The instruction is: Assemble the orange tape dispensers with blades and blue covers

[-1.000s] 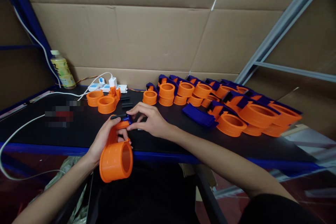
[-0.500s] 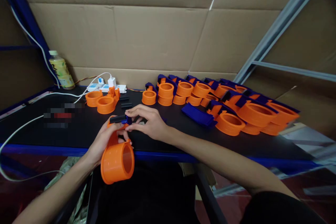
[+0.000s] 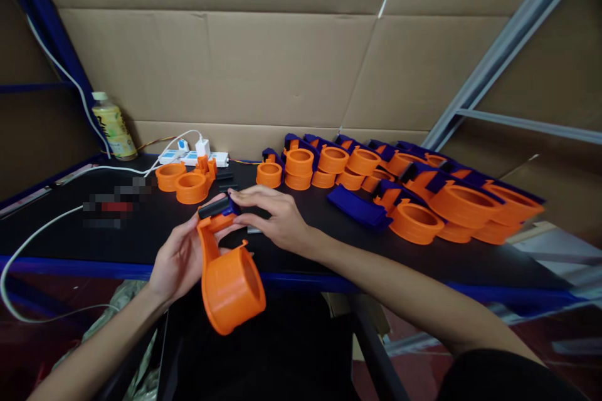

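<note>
An orange packing-tape dispenser (image 3: 230, 291) hangs tilted above the table's front edge, its ring towards me. My left hand (image 3: 177, 258) grips its upper arm from the left, with some fingers hidden behind it. Across the top of the dispenser lies a black roller (image 3: 214, 207) with a dark blue piece (image 3: 231, 205) at its right end. The thumb and fingers of my right hand (image 3: 273, 218) pinch that blue end from the right. Behind my hands lies a loose black roller (image 3: 224, 176) on the table.
Several orange dispensers with blue parts (image 3: 335, 160) stand stacked at the back and right of the black table (image 3: 291, 244). Two orange dispenser bodies (image 3: 190, 188) are at the left, before a white power strip (image 3: 219, 158). A yellow-labelled bottle (image 3: 114, 128) stands in the back left corner.
The dispenser has swung to the right in my hands, and its ring sits further right. My left hand's fingers have loosened somewhat; the right hand still pinches the blue end.
</note>
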`<state>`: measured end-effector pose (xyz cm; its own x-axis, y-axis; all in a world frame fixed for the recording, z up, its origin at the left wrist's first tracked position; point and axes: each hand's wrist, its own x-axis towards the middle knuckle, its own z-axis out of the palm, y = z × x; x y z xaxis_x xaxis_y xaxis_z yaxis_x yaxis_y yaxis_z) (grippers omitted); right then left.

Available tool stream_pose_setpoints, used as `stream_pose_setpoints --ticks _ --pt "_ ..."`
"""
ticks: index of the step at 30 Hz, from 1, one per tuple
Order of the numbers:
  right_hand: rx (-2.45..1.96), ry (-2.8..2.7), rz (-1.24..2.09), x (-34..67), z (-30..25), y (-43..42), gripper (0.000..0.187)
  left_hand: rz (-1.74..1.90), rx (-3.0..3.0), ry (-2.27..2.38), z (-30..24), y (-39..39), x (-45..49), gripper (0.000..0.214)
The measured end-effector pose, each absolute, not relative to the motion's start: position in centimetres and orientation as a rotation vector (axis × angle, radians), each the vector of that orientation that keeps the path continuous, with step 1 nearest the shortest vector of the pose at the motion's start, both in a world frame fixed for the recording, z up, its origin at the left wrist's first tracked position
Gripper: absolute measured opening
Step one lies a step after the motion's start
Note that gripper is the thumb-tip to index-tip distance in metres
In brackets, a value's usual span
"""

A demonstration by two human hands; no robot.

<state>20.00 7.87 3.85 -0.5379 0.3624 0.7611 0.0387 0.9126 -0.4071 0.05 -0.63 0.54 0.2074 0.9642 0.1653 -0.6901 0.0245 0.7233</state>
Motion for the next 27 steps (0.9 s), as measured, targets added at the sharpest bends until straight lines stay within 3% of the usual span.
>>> stream_pose_setpoints --ticks 4,7,15,20,23,27 --pt "-0.231 -2.122 0.281 20.1 4.7 7.9 0.03 1.435 0.89 0.381 0.4 -0.2 0.1 0.035" --pt "-0.191 -2.132 0.241 20.2 5.7 7.1 0.019 1.521 0.937 0.388 0.2 0.1 -0.2 0.044" --pt "-0.11 -2.391 0.514 20.3 7.3 4.4 0.036 1.667 0.898 0.544 0.8 -0.1 -0.8 0.048" --pt "-0.192 -2.388 0.654 20.7 7.9 4.6 0.02 1.714 0.952 0.561 1.4 -0.1 0.0 0.054" --pt "-0.349 -2.153 0.876 21.1 8.1 5.1 0.02 1.672 0.987 0.45 1.6 -0.1 0.1 0.063" --pt "-0.544 -1.9 1.353 21.2 7.4 5.9 0.028 1.629 0.978 0.355 1.6 -0.2 0.2 0.05"
